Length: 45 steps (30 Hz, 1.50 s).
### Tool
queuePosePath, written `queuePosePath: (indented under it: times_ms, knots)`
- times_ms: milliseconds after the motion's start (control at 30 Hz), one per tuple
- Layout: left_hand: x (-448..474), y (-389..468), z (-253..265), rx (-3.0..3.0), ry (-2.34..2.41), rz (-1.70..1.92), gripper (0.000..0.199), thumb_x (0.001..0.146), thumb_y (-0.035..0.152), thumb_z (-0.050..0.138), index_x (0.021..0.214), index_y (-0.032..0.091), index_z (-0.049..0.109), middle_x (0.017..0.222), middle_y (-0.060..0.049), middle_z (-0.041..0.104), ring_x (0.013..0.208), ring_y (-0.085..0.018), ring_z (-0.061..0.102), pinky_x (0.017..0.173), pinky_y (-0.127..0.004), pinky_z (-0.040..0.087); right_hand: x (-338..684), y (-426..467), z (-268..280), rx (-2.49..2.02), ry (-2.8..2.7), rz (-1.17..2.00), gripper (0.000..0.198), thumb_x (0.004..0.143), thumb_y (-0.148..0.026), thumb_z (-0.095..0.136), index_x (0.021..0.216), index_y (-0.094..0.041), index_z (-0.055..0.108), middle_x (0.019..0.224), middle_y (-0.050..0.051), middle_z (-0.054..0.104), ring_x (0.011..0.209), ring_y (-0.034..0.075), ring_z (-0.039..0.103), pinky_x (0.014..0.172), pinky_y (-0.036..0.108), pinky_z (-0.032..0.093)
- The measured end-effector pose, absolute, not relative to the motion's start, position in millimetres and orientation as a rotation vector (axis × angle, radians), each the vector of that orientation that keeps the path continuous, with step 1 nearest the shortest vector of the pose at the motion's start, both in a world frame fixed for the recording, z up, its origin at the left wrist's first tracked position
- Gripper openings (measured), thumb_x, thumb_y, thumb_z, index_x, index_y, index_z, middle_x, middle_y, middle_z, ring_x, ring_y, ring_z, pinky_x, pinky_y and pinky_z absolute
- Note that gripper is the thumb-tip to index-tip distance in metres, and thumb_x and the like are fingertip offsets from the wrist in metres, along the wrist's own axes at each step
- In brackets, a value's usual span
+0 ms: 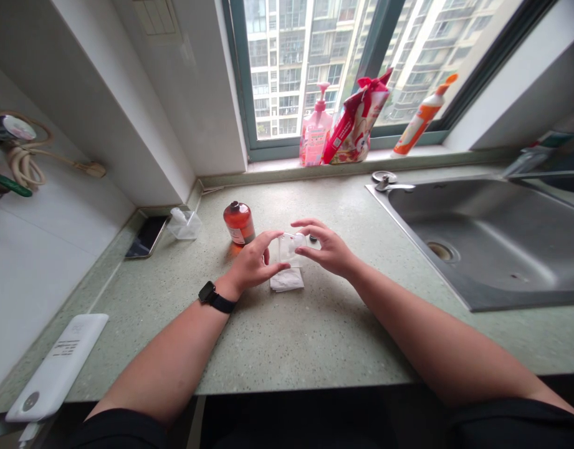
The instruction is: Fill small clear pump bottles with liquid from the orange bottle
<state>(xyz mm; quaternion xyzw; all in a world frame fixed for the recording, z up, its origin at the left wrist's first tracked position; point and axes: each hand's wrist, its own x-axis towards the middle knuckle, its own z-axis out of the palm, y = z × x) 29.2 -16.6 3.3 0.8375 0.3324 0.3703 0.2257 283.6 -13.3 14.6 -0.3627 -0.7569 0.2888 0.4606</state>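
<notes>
A small clear plastic box point(287, 251) is between my two hands over the counter. My left hand point(253, 265), with a black watch at the wrist, curves around its left side, thumb low and fingers at the top edge. On the opposite side, the fingers and thumb of my right hand point(331, 251) close on the box's right edge, where a whitish patch shows. Just beneath lies a folded white tissue point(287, 280). An amber bottle point(239, 223) with an uncapped-looking dark neck stands behind my left hand. A small black cap point(313, 238) is partly hidden behind my right fingers.
Left are a phone point(147, 237), a clear container point(186, 226) and a white power bank point(57, 368). A steel sink point(497, 249) is set in at right. On the sill stand a pink pump bottle point(315, 134), a red bag point(359, 121) and an orange bottle point(420, 125).
</notes>
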Motion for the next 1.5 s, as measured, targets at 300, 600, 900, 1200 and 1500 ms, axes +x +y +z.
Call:
queuePosePath:
  times_ms: [300,600,900,1200,1500]
  knots:
    - [30.3,-20.2,8.6,2.3,0.91,1.049,0.068,0.094,0.056,0.081,0.15,0.025,0.057,0.129,-0.01,0.072,0.064,-0.01,0.058,0.064,-0.027,0.057,279.3,-18.1,16.9,-0.83,-1.902,0.67,0.03,0.098,-0.051,0.074,0.118,-0.03,0.079,0.136,0.01,0.074,0.131,0.028,0.067,0.116,0.053,0.052]
    - [31.1,-24.7,12.3,2.385,0.997,1.054,0.071,0.091,0.063,0.082,0.146,0.025,0.058,0.119,-0.007,0.074,0.065,-0.012,0.06,0.066,-0.029,0.058,274.5,-22.9,16.5,-0.88,-1.853,0.515,0.027,0.095,-0.052,0.08,0.102,-0.026,0.08,0.118,0.009,0.077,0.121,0.029,0.072,0.109,0.051,0.058]
    - [27.6,-26.6,17.8,2.505,1.077,1.186,0.074,0.091,0.071,0.078,0.143,0.023,0.057,0.122,-0.009,0.074,0.062,-0.011,0.06,0.067,-0.03,0.059,285.7,-19.0,10.6,-0.811,-1.849,0.623,0.061,0.09,-0.064,0.08,0.141,-0.032,0.066,0.146,0.012,0.069,0.139,0.033,0.064,0.119,0.057,0.051]
    - [-33.8,-11.4,61.7,2.268,1.561,1.892,0.074,0.087,0.074,0.08,0.136,0.024,0.055,0.124,-0.008,0.07,0.061,-0.008,0.052,0.057,-0.024,0.049,324.4,17.8,-8.0,-1.235,-1.76,0.334,0.044,0.1,-0.058,0.061,0.127,-0.025,0.07,0.123,0.014,0.079,0.119,0.034,0.073,0.109,0.06,0.055]
    - [-123.4,-11.5,96.1,1.666,2.6,1.392,0.07,0.076,0.057,0.092,0.124,0.018,0.058,0.114,-0.012,0.075,0.107,-0.032,0.073,0.098,-0.043,0.057,332.8,20.7,-21.3,-1.494,-2.081,0.201,0.044,0.095,-0.053,0.063,0.128,-0.026,0.073,0.124,0.013,0.077,0.119,0.035,0.071,0.104,0.053,0.057]
